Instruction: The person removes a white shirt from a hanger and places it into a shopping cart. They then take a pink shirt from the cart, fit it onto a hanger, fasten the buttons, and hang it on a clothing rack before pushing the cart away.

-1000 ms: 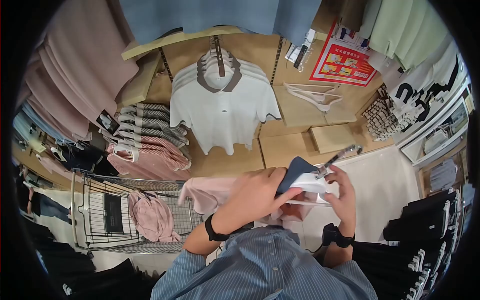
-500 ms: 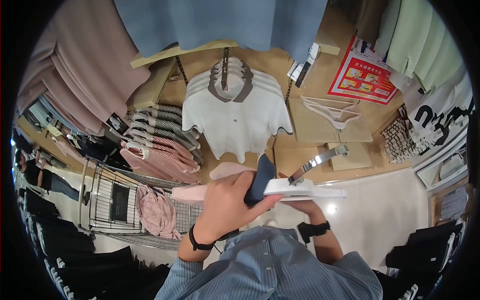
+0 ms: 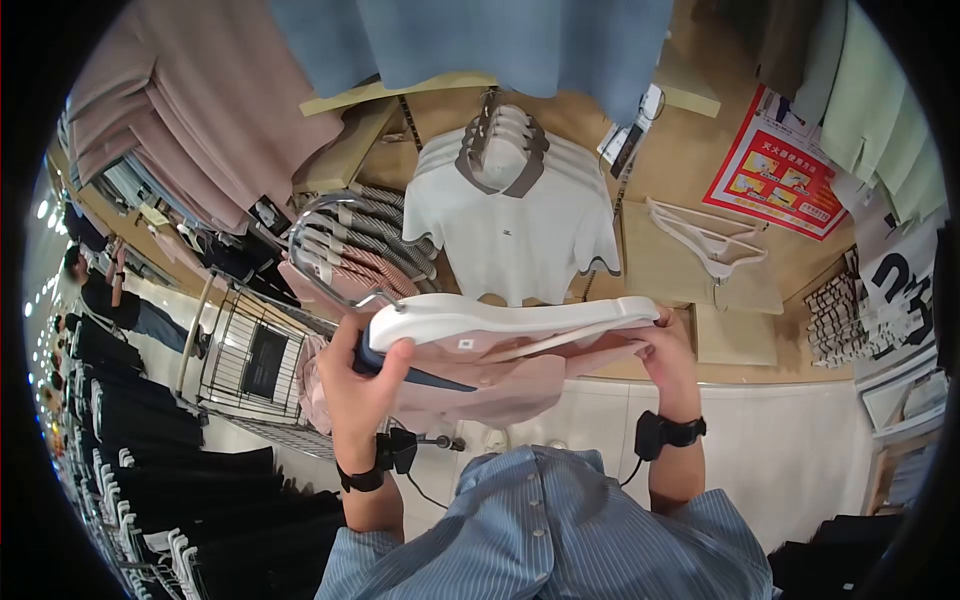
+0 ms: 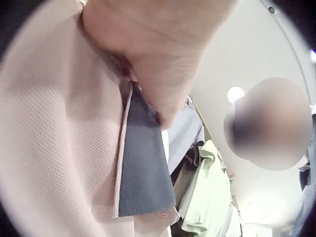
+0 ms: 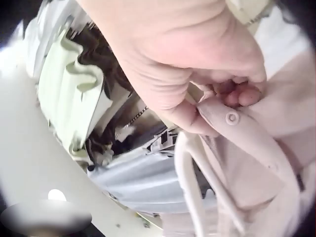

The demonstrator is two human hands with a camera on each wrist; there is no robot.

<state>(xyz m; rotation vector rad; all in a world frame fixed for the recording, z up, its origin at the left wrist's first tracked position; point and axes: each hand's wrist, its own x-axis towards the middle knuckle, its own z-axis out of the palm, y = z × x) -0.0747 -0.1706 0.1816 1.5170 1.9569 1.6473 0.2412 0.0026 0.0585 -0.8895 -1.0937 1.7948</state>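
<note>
In the head view my left hand grips one end of a white clothes hanger, beside its metal hook, together with the navy collar of a pink polo shirt. The thumb lies over the hanger's front. At the far end of the hanger, my right hand holds the shirt's edge. Close up in the right wrist view, thumb and fingers pinch the pink buttoned placket, with the white hanger's arm just below. The left wrist view has the navy collar hanging under the hand.
White polos with grey collars hang ahead, with striped shirts to their left. A shopping cart with pink clothing stands at left. Pale hangers lie on a shelf at right. Dark garments hang along the lower left; a person stands beyond.
The hanger has swung round, its hook now pointing left. My left hand has shifted left with the hanger end and collar. My right hand has moved to the hanger's right end.
</note>
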